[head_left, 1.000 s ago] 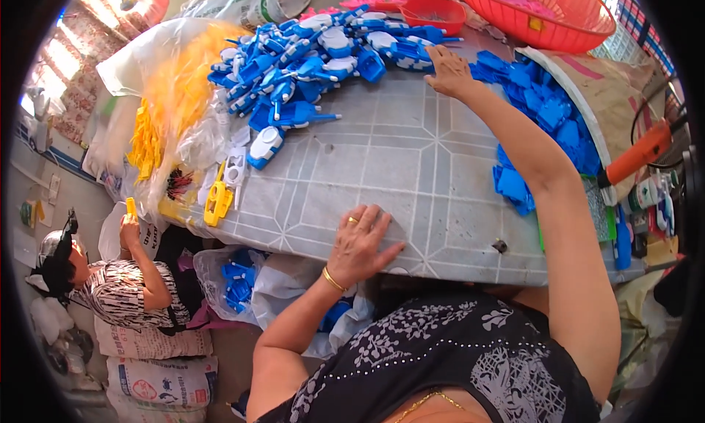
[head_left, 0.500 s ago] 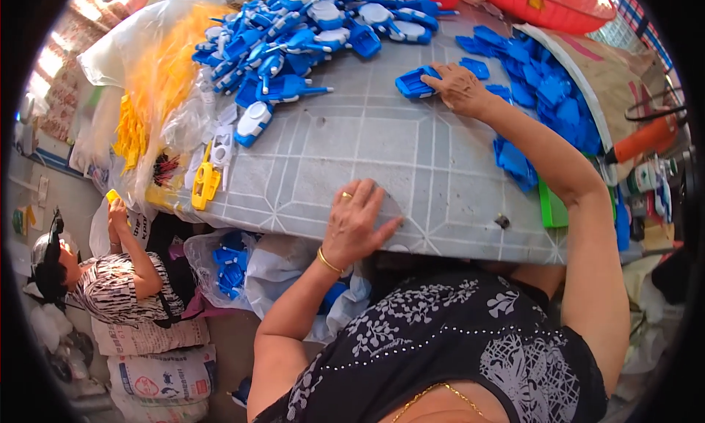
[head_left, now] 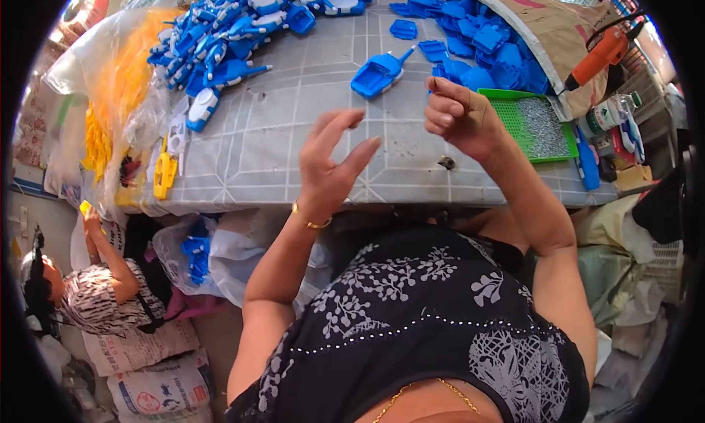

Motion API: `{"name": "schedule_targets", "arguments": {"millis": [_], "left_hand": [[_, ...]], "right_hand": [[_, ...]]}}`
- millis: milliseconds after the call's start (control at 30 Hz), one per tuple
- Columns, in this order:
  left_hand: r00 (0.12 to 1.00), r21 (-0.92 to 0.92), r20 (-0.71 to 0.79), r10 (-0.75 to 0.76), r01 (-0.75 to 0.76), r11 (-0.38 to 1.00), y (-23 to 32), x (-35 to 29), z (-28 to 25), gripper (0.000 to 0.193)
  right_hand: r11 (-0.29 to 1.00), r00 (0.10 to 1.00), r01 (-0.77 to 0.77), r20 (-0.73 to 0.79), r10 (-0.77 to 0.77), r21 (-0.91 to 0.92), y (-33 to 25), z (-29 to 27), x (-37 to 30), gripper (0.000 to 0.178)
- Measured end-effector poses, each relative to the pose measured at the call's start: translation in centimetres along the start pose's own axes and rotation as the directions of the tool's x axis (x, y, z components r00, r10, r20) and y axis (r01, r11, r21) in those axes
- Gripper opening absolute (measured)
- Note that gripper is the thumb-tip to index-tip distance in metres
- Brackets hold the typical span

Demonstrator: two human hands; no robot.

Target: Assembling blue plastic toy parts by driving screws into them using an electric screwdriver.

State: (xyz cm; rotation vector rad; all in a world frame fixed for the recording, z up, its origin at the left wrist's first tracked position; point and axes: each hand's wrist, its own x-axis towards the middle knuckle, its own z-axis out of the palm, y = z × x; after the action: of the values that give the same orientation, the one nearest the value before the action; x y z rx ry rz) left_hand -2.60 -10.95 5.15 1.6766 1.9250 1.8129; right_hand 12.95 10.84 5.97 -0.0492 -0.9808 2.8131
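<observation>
My left hand (head_left: 330,158) is raised over the table's near edge, thumb and fingers apart, with nothing in it. To its right, my right hand (head_left: 463,120) has its fingers curled closed beside the green tray; whether something small is in them is hidden. A blue plastic casing (head_left: 377,76) with a thin rod at one end lies in front of both hands, untouched, its hollow side up. The green tray (head_left: 507,95) holds many small silvery metal pieces (head_left: 542,125).
Blue-and-white casings (head_left: 220,37) are heaped at the far left. Loose blue covers (head_left: 477,37) spill from a sack (head_left: 543,12) at right, near an orange electric screwdriver (head_left: 602,58). Yellow parts (head_left: 99,140) lie at left, where another person (head_left: 110,291) holds something yellow.
My right hand has left the blue casing and come back toward me, its fingers now curled. My left hand has lifted off the table. The view has shifted to the right.
</observation>
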Motion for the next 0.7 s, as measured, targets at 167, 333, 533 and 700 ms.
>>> {"name": "schedule_targets", "arguments": {"millis": [167,333,533,700], "left_hand": [[0.995,-0.296,-0.005,0.095,-0.092,0.951,2.9,1.9,5.7,0.047],[0.999,-0.454,-0.032,0.044,-0.054,0.889,4.4,1.4,8.3,0.032],[0.998,-0.501,-0.06,0.037,-0.062,0.863,4.9,0.7,10.8,0.026],[0.998,-0.527,-0.067,0.004,-0.039,0.849,4.8,0.2,12.3,0.024]], "right_hand": [[0.977,0.989,-0.088,0.137,0.062,0.193,2.0,2.9,-3.1,0.027],[0.962,0.99,-0.071,0.139,0.035,0.264,2.7,4.1,-5.7,0.029],[0.952,0.999,-0.022,0.042,0.01,0.305,2.8,4.4,-7.8,0.032],[0.962,0.999,0.032,0.023,-0.04,0.273,3.0,3.4,-8.7,0.031]]}}
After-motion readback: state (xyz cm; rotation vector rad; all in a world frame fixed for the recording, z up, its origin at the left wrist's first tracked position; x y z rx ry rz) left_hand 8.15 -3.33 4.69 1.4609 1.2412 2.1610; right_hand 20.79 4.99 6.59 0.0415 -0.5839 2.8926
